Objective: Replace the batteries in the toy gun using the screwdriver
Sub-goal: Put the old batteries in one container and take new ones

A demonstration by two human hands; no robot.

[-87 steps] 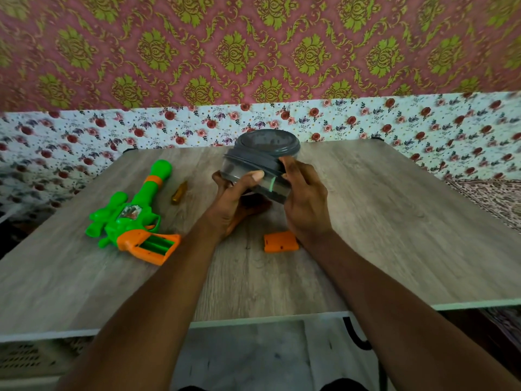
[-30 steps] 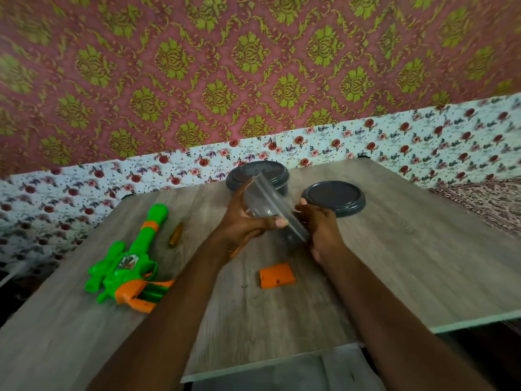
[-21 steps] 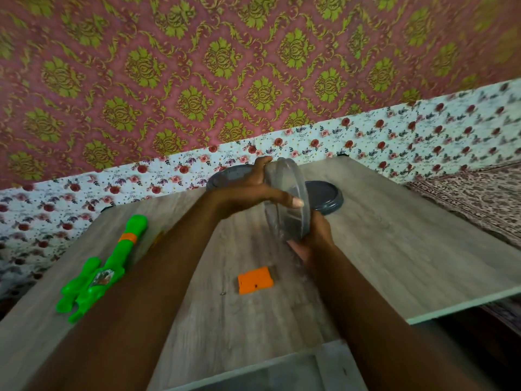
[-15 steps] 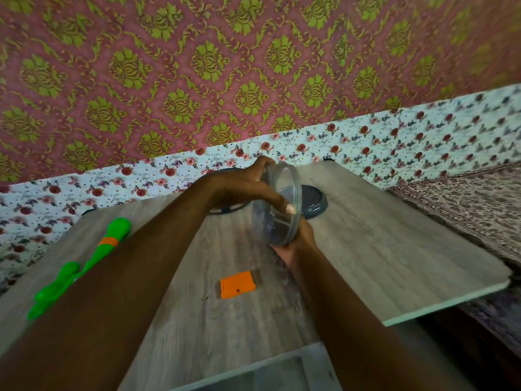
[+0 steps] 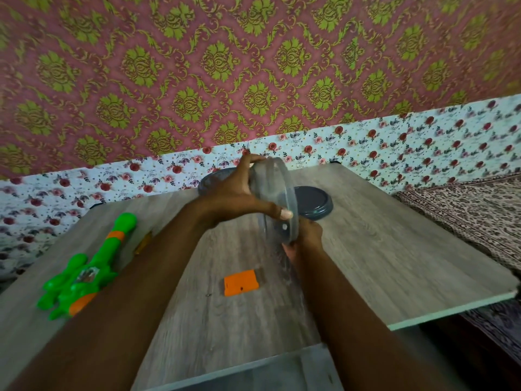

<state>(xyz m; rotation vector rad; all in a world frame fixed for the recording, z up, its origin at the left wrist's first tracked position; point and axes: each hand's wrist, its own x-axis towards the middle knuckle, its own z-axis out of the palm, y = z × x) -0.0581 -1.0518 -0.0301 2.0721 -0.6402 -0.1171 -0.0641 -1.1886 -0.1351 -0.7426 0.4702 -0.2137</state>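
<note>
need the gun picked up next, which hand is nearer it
Left. The left hand grips the container up and right of the gun; the right hand is below the container's rim, farther right.

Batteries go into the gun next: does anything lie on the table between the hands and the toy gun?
Only the screwdriver, beside the toy gun's barrel on the side toward the hands. The orange cover lies nearer the person, off that line. The left hand grips the clear container; the right hand is under it.
</note>
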